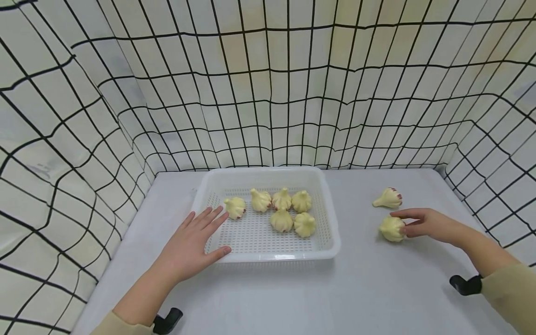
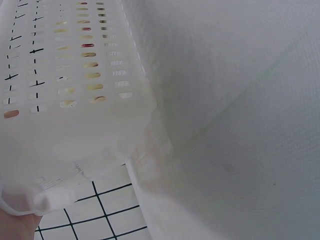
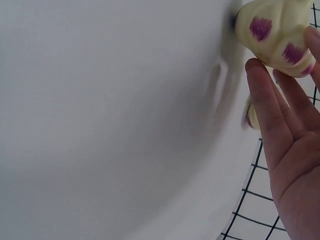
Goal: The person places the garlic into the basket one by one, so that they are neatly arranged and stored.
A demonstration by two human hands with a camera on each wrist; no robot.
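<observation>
My left hand (image 1: pixel 186 246) spreads its straight fingers over the left rim of a white perforated basket (image 1: pixel 276 257). Inside the basket lie several pale yellow garlic bulbs, the nearest one (image 1: pixel 235 208) just past my left fingertips. The left wrist view shows the basket's slotted side (image 2: pixel 55 135) and little of the hand. Out on the right of the table, my right hand (image 1: pixel 423 223) pinches a garlic bulb (image 1: pixel 392 229) between thumb and fingers. Purple-red patches mark that bulb (image 3: pixel 272 32) in the right wrist view. Just behind it lies another garlic bulb (image 1: pixel 389 198) on its side.
A white-covered table (image 1: pixel 268 298) carries everything. Black netting (image 1: pixel 289 97) over white walls closes off the back and both sides. A black wrist mount (image 1: pixel 167 321) sits at the left sleeve, and another (image 1: pixel 465 284) at the right sleeve.
</observation>
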